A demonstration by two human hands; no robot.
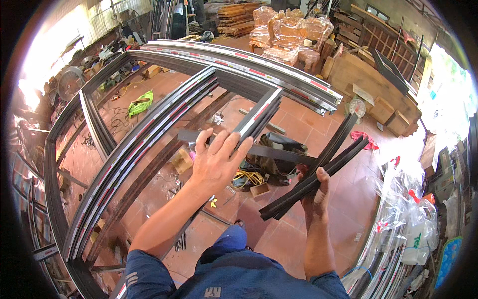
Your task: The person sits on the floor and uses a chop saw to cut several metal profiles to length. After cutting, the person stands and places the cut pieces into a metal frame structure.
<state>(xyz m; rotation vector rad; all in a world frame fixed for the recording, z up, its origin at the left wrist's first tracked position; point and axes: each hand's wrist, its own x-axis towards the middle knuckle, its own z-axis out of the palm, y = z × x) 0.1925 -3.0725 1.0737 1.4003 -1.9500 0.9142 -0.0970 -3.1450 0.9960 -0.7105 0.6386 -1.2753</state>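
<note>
My left hand (215,162) lies palm down with its fingers spread across the near end of a short stack of dark metal profiles (260,115) with a pale top strip. Its fingertips are partly hidden against the stack. Beneath runs a dark crossbar (279,153). On the right, my right hand (315,193) is closed around dark profile lengths (312,183), which slant up to the right. Another dark length (338,139) crosses them near the fingers. To the left, long dark profiles (144,139) with pale edges lie over a large dark frame (48,164).
Long profiles (249,62) span the far side. Plastic-wrapped furniture (289,35) stands at the back. Clear plastic bags (408,214) lie over profiles at right. A yellow cable (247,178), a small box (260,190) and a green bag (141,103) are on the tiled floor (269,229).
</note>
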